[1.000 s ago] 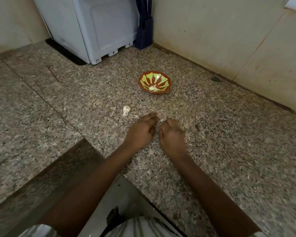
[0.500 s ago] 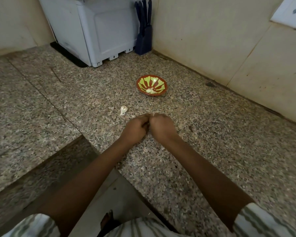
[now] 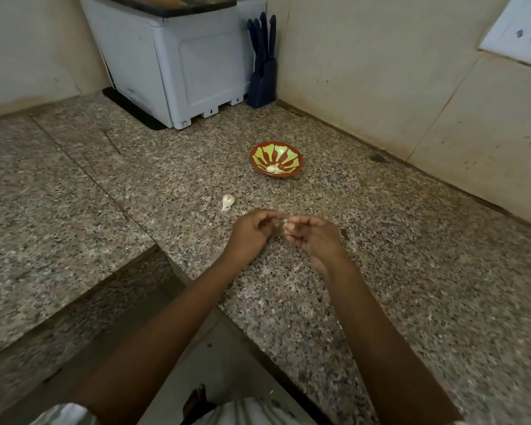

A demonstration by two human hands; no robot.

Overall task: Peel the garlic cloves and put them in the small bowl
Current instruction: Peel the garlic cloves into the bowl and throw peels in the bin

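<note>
risen off the counter (image 3: 380, 271), left hand (image 3: 250, 231) and right hand (image 3: 313, 240) pinch one clove (image 3: 284, 223), mid-peel; next, probably: strip skin, then small bowl (image 3: 259, 157).

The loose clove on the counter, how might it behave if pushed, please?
The clove looks small, so probably light. Its rounded, tapered shape would likely make it wobble or curve rather than roll straight. On the smooth counter it may slide.
</note>
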